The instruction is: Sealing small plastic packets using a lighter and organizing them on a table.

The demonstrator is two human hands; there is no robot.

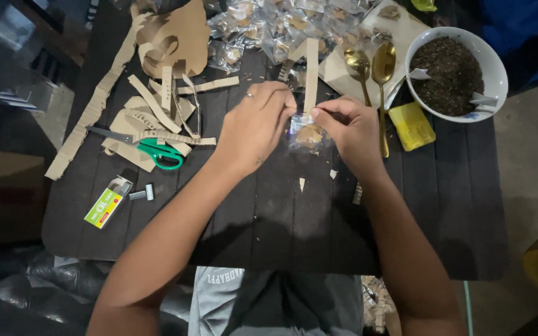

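Over the middle of a dark slatted table (443, 205), my left hand (253, 127) and my right hand (353, 130) meet at a small clear plastic packet (306, 134) with something tan inside. Both hands pinch the packet's top edge, fingers closed on it. A long cardboard strip (311, 71) stands up just behind the packet, between my fingertips. A ring sits on one finger of my left hand.
Cardboard scraps (157, 106) and green-handled scissors (157, 152) lie at left, with a small green-yellow box (107, 202) nearer me. Several filled clear packets (281, 25) lie at the back. Two gold spoons (375, 74), a yellow packet (411, 126) and a white bowl (496, 74) of dark granules sit at right.
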